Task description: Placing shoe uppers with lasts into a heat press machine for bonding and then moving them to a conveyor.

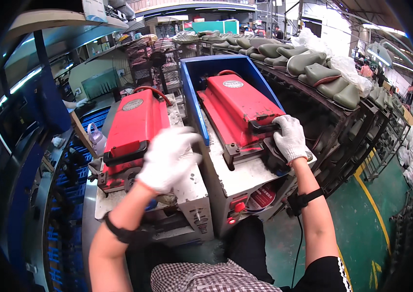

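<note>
We note both red hinged press lids down: right white-gloved hand (290, 137) curled round the right lid's black handle (265, 127), left gloved hand (168, 158) blurred (grip unclear) beside the left lid's handle (124, 152).

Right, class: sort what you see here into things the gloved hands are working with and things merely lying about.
In use:
- right hand gripping the black handle of the right red machine lid
- left hand, blurred, over the left red machine lid and its handle

Lying about:
- green moulded pieces on the rack
- plastic bottle
- blue conveyor
</note>
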`<state>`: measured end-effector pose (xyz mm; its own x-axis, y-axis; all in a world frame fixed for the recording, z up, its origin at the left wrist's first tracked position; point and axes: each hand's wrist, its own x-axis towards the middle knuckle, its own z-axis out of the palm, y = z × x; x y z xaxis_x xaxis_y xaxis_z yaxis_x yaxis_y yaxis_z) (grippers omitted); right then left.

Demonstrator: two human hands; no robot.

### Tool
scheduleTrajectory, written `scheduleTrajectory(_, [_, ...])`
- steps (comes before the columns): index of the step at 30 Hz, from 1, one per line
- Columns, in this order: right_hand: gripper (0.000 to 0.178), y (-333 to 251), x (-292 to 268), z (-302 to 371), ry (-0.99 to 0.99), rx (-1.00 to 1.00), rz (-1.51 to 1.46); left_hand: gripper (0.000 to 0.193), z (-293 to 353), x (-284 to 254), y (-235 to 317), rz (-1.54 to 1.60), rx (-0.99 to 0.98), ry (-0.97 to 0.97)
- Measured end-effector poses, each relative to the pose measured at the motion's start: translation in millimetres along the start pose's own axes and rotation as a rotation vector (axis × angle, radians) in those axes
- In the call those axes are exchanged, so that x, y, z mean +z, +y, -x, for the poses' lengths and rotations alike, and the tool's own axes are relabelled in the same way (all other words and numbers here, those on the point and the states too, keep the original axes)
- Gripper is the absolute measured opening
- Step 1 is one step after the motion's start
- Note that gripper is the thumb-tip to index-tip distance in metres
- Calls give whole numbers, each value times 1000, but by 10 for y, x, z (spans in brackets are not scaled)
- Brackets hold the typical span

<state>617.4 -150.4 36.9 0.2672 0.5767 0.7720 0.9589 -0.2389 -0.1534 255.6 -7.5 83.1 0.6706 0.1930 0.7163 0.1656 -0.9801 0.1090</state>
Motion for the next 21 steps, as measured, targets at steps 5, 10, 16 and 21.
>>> scheduleTrajectory(5, [26, -97, 4, -27, -14, 11, -7, 20, 757, -713, -804, -225, -360, 172])
scheduleTrajectory(10, [27, -41, -34, 28, -24, 29, 8, 52, 467, -743, -643, -362, -605, -403])
scheduleTrajectory(16, [33, -46, 15, 10, -25, 7, -2, 64, 332, -794, -837, -167, -786, -624])
scheduleTrajectory(21, [29, -84, 5, 10, -12, 29, -24, 67, 388, -750, -725, -257, -738, -504])
